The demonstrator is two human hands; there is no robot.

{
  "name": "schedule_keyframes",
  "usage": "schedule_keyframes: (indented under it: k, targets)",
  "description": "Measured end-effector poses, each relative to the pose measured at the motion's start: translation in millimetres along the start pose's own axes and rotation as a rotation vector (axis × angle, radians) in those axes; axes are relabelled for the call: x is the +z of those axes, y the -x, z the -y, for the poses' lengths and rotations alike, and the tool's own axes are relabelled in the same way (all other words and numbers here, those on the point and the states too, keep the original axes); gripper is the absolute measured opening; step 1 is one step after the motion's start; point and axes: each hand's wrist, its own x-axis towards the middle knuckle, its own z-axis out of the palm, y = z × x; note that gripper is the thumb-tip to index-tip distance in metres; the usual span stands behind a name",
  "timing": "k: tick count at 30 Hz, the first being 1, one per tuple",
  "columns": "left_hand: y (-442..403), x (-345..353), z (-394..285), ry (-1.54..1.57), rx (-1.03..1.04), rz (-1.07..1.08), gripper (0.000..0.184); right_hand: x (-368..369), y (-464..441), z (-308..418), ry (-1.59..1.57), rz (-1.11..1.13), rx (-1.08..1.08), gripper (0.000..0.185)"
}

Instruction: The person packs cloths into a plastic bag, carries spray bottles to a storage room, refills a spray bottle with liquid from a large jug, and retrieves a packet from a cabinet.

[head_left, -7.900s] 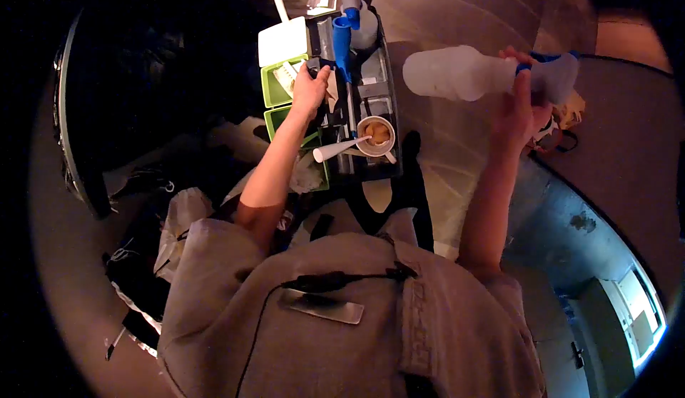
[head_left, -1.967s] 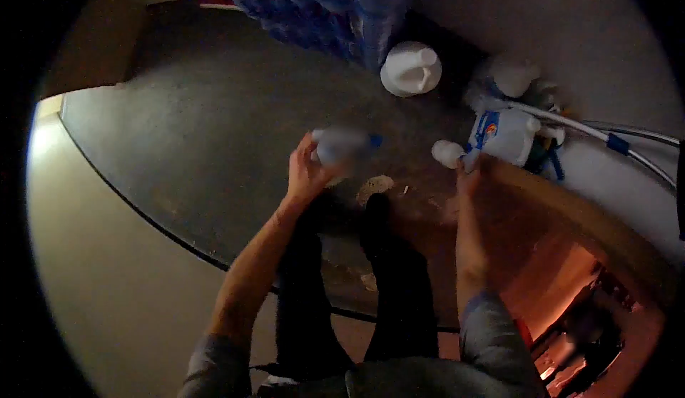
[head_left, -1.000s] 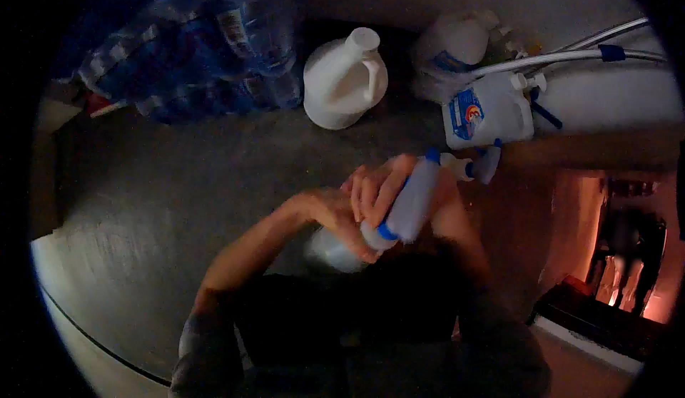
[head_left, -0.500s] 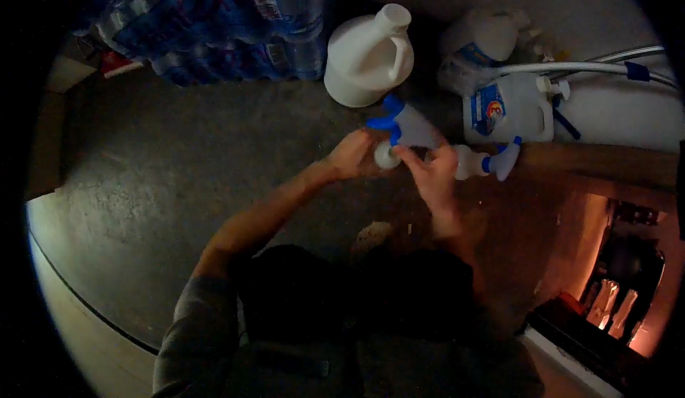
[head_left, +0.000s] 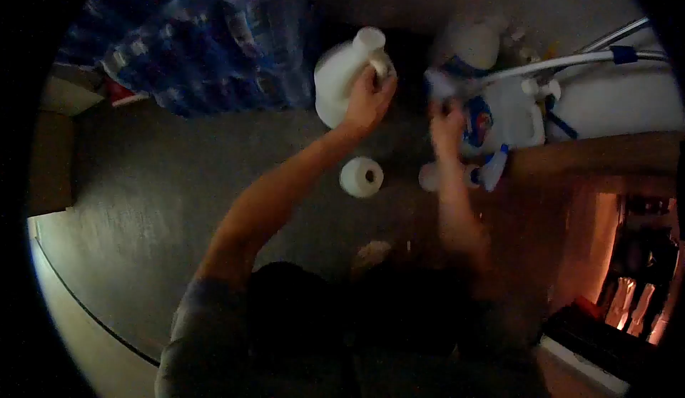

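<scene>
My left hand point(head_left: 369, 102) is closed around the handle of a large white jug point(head_left: 335, 88), which has its cap on. My right hand point(head_left: 447, 127) is smeared by motion, its fingers closed on a pale trigger spray head point(head_left: 441, 84). Between and below my hands a white bottle point(head_left: 360, 177) stands on the floor, the dark opening of its neck showing. Beyond my right wrist lies a second spray bottle point(head_left: 428, 177) with a blue and white trigger head point(head_left: 492, 170).
Plastic-wrapped packs of water bottles point(head_left: 214, 48) are stacked at the back left. A labelled white jug point(head_left: 510, 120) and a braided hose point(head_left: 556, 64) sit at the right, by a wooden ledge point(head_left: 592, 150). A glowing heater-like opening point(head_left: 631, 277) is at lower right.
My left hand has left the small bottle and taken the big jug's handle. My right hand has lifted the spray head off the bottle and carried it up and right.
</scene>
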Motion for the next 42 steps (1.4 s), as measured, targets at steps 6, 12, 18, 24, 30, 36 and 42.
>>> schedule_keyframes:
  k: [6, 12, 18, 24, 30, 36, 42]
  targets:
    - [-11, -44, -69, 0.415, -0.082, 0.061, 0.026, 13, 18, -36, 0.106, 0.057, -0.020, 0.032]
    - [3, -100, -155, -0.263, 0.372, 0.210, 0.029, -118, -36, 190, -0.034, 0.078, -0.586, 0.030]
    - [24, -158, -147, -0.353, 0.409, 0.276, 0.022, -110, -5, 241, 0.249, 0.563, -0.635, 0.028]
    - [48, -185, -134, -0.488, 0.208, 0.434, 0.020, -61, 23, 182, -0.305, 0.373, -1.072, 0.028]
    - [59, -177, -144, -0.566, 0.206, 0.641, 0.018, -76, 22, 162, -0.104, 0.805, -0.776, 0.035]
    - [63, -152, -145, -0.710, 0.294, 0.689, 0.019, -75, 41, 140, -0.314, 0.866, -0.501, 0.033]
    - [58, -149, -131, -0.768, 0.043, 0.746, 0.021, -70, 33, 82, -0.320, 0.395, -0.901, 0.033]
